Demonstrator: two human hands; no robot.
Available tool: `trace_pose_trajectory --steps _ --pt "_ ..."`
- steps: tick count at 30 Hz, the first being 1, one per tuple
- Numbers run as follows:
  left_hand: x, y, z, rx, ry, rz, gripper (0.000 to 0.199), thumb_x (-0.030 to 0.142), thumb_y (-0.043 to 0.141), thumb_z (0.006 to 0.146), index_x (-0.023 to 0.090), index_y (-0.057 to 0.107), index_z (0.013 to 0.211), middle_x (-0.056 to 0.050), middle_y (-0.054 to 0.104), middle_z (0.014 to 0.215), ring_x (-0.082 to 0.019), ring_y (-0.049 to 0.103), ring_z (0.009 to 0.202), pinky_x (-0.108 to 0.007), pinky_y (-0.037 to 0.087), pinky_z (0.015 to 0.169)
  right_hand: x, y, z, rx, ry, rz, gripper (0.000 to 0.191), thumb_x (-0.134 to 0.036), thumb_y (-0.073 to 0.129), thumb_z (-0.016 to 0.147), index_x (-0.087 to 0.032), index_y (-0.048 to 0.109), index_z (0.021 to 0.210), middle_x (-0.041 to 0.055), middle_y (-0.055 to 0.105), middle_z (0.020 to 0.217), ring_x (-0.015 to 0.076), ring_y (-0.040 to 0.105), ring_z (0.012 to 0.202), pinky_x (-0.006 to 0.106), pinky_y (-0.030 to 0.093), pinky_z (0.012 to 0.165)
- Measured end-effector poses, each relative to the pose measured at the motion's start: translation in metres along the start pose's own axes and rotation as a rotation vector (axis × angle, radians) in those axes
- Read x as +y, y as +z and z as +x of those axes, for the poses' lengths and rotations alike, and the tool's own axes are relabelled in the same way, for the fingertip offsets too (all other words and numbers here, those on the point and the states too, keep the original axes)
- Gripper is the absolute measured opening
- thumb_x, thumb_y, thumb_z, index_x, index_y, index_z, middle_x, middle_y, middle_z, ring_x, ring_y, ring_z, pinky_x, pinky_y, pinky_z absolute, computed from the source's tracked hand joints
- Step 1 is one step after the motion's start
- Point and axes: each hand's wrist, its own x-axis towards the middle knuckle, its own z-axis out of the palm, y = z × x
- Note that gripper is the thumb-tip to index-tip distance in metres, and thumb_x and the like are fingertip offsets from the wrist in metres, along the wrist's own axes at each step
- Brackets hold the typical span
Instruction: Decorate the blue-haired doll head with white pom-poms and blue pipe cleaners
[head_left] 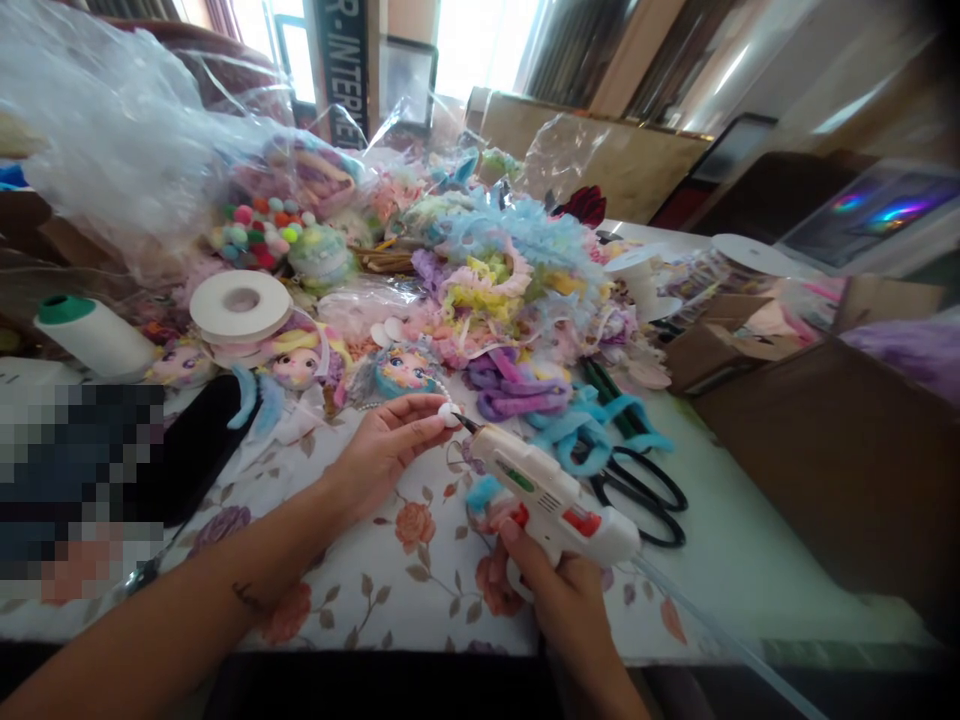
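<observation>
Between the thumb and fingers of my left hand is a small white piece. The dark nozzle of a white glue gun touches or nearly touches this piece. My right hand is wrapped round the gun's handle, below its body. A doll face with blue-grey hair lies just behind my left fingers. Under both hands spreads a white tablecloth with orange flowers. A small blue and pink fluffy piece shows beside the gun's trigger side, partly hidden by it.
Black-handled scissors and blue fuzzy strips lie right of the gun. Behind are ribbon spools, a thread cone, pompoms and piled lace. Cardboard boxes stand right, a black phone-like object left.
</observation>
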Motion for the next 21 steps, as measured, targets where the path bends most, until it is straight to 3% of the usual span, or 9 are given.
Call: trace_pose_trajectory --steps 21 --pt "0.0015 0.0020 -0.0002 0.019 0.003 0.007 0.020 0.017 0.082 0.069 0.016 0.074 0.087 -0.003 0.074 0.087 -0.012 0.067 0.082 -0.023 0.050 0.084 0.0070 -0.0026 0.0013 0.026 0.026 -0.034 0.037 -0.053 0.071 0.077 -0.019 0.058 0.073 -0.0024 0.056 0.046 0.0109 0.050 0.038 0.020 0.033 0.036"
